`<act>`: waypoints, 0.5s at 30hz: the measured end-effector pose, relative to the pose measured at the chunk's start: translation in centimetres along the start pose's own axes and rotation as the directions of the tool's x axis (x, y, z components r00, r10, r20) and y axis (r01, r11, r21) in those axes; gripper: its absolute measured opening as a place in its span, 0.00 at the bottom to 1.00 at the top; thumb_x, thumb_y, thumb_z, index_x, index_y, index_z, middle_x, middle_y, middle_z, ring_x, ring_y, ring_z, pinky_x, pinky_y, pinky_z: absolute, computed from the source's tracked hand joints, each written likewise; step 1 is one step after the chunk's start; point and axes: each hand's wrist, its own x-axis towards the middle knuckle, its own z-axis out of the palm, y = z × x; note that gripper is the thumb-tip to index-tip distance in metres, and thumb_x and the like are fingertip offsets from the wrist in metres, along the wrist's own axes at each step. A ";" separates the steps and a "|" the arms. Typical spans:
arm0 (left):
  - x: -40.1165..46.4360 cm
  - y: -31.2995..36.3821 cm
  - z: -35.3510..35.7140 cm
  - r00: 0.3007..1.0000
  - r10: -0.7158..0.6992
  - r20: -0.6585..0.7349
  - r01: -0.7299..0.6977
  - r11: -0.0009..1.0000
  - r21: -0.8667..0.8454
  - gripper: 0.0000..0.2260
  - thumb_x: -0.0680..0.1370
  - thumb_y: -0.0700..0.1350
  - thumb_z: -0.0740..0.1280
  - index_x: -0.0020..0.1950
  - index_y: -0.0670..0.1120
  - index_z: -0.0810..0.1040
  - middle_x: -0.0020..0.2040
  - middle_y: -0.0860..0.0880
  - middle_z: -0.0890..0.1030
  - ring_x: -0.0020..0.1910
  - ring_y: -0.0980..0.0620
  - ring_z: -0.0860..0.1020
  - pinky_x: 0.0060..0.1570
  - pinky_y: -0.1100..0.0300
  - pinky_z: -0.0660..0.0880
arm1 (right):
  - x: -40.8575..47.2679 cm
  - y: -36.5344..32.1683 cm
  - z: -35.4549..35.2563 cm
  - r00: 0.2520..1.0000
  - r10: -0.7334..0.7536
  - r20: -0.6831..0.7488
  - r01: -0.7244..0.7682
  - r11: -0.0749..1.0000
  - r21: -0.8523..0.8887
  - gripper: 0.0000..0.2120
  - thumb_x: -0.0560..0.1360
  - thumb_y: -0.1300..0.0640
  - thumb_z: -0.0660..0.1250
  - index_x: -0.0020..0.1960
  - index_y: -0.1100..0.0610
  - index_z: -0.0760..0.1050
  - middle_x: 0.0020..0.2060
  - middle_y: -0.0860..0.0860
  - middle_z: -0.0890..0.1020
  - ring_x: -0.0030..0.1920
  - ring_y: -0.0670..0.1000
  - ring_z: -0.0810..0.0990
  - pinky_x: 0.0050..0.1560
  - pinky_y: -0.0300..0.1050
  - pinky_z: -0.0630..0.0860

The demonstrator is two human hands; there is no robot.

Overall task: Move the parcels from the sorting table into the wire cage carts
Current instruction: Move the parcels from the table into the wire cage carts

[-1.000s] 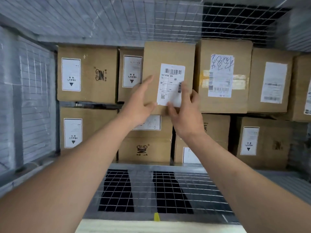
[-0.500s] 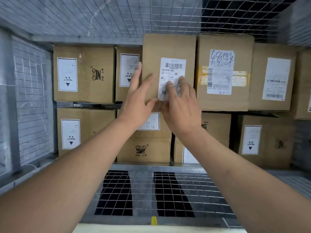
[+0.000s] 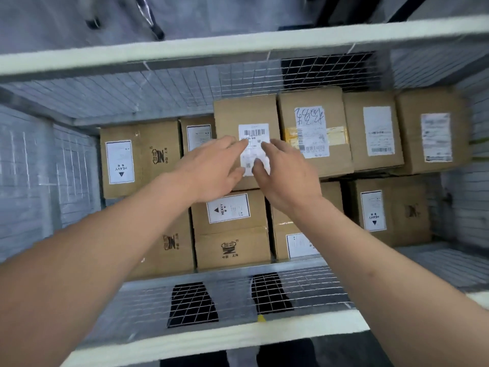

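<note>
I look down into a wire cage cart (image 3: 185, 83) packed with several brown cardboard parcels. One parcel (image 3: 244, 112) with a white barcode label sits in the back row, raised a little above its neighbours. My left hand (image 3: 211, 168) lies flat over its near left part, fingers spread. Beside it, my right hand (image 3: 285, 173) lies with open fingers over the label. Neither hand grips the parcel, and whether they touch it I cannot tell.
A box (image 3: 315, 128) with handwriting and yellow tape stands right of the labelled parcel, and two more labelled boxes (image 3: 375, 131) follow. Boxes marked HEAVY (image 3: 230, 229) fill the near row. The cart's white front rim (image 3: 217, 337) runs below my arms.
The view has pulled back and tilted, so the cart's front and back rims now show. Both hands have loosened and flattened over the labelled parcel, which stays in the back row.
</note>
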 end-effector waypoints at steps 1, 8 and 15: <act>-0.6 0.2 -1.2 1.000 0.028 0.012 -0.028 0.999 0.019 0.26 0.84 0.57 0.58 0.81 0.50 0.61 0.76 0.49 0.68 0.74 0.45 0.68 0.70 0.46 0.71 | -0.8 -0.5 -1.1 0.999 0.024 -0.026 -0.024 1.000 0.008 0.22 0.85 0.46 0.56 0.73 0.56 0.72 0.74 0.54 0.73 0.69 0.58 0.74 0.58 0.52 0.74; -5.6 3.2 -11.6 0.971 0.240 0.006 -0.237 0.953 0.190 0.23 0.83 0.58 0.60 0.76 0.51 0.69 0.73 0.48 0.69 0.71 0.43 0.69 0.69 0.48 0.70 | -8.3 -5.1 -9.6 0.959 0.207 -0.195 -0.210 0.978 0.002 0.23 0.83 0.38 0.53 0.65 0.53 0.75 0.63 0.54 0.78 0.62 0.61 0.77 0.56 0.56 0.76; -12.9 8.5 -21.7 0.901 0.434 -0.010 -0.410 0.858 0.310 0.25 0.83 0.61 0.57 0.77 0.51 0.67 0.75 0.50 0.69 0.73 0.45 0.69 0.70 0.47 0.69 | -17.2 -10.0 -19.5 0.894 0.335 -0.296 -0.351 0.936 -0.001 0.31 0.82 0.33 0.49 0.77 0.47 0.70 0.75 0.53 0.72 0.72 0.60 0.71 0.68 0.58 0.71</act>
